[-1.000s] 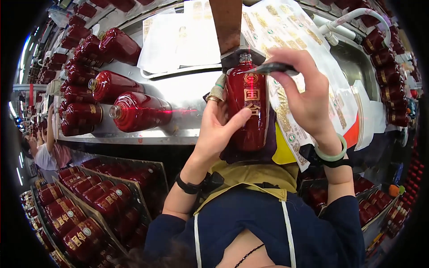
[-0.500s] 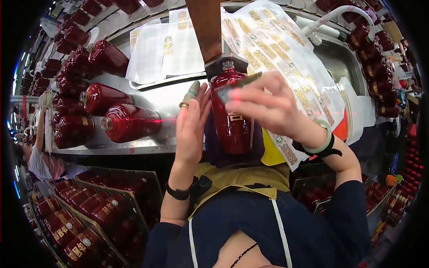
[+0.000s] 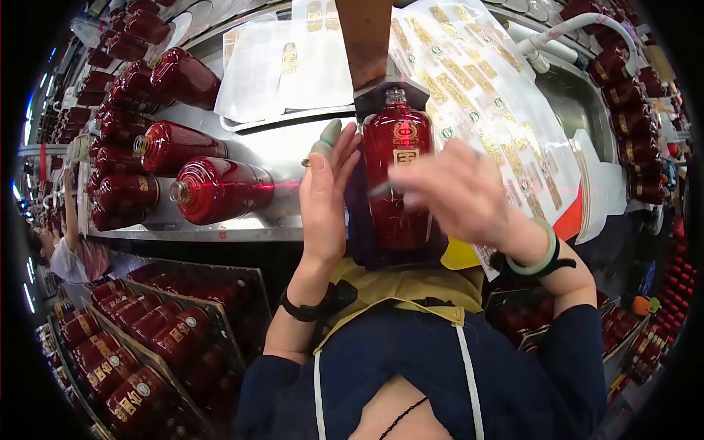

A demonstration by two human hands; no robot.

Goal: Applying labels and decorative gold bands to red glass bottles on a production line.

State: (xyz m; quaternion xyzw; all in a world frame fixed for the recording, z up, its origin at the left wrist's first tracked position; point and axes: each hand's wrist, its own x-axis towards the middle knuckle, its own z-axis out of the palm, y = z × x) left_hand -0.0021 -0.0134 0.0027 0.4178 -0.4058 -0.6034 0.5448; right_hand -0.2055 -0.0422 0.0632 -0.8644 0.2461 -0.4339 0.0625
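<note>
A dark red glass bottle [image 3: 396, 227] lies in front of me, its neck against a dark notched block [image 3: 418, 94]. Gold decoration shows on its upward face. Along the bottle's left side, my left hand [image 3: 324, 205] stands open, fingers stretched out, with a pale green cover on one finger. My right hand [image 3: 466, 198] is over the bottle's lower right part, smeared by motion. Its fingers pinch a thin dark flat piece that resembles a scraper [image 3: 382, 190], seen nearly edge-on. The hand hides part of the gold decoration.
Sheets of gold decals [image 3: 477, 95] lie at the right, near a metal sink [image 3: 572, 110] with a white faucet [image 3: 579, 18]. A tray of white sheets [image 3: 257, 81] sits left of a brown upright post [image 3: 363, 40]. Red bottles [image 3: 224, 191] crowd the left; crates [image 3: 198, 293] of them stand below.
My right hand has moved down the bottle with the flat piece, uncovering the upper gold decoration. My left hand stays beside the bottle. The whole view has shifted slightly.
</note>
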